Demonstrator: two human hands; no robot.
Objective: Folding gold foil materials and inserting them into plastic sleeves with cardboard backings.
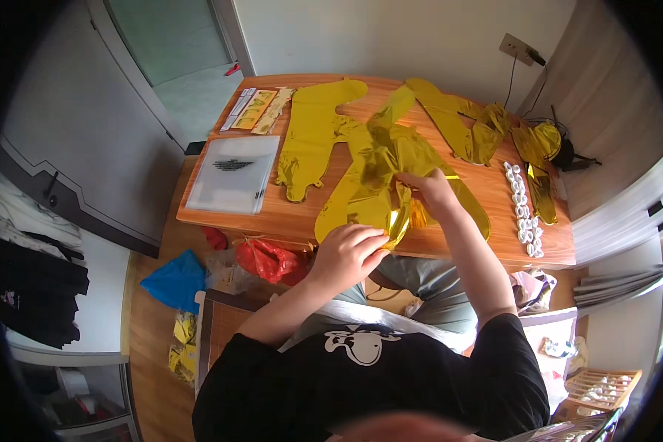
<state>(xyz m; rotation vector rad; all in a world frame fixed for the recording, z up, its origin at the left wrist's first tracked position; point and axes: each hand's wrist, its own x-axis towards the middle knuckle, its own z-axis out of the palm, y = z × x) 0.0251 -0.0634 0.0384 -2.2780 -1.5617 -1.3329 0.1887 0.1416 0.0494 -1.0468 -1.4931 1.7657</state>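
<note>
A flat gold foil balloon [390,151] lies crumpled on the near middle of the wooden table, its upper part folded up and wrinkled. My left hand [348,252] is at the table's front edge, thumb and fingers closed on the balloon's near edge. Over the balloon's middle, my right hand [433,190] pinches a gathered piece of the same foil. What lies inside each pinch is hidden. Just left of this foil lies another flat gold foil balloon [313,136], spread lengthwise. One more gold balloon [449,121] stretches across the table's far right.
Clear plastic bags [233,173] and flat paper packets [256,110] lie on the table's left. Rows of small white coils [521,210] sit at the right, near a black cabled device [565,155]. Below the front edge are red [270,259] and blue plastic bags [173,281].
</note>
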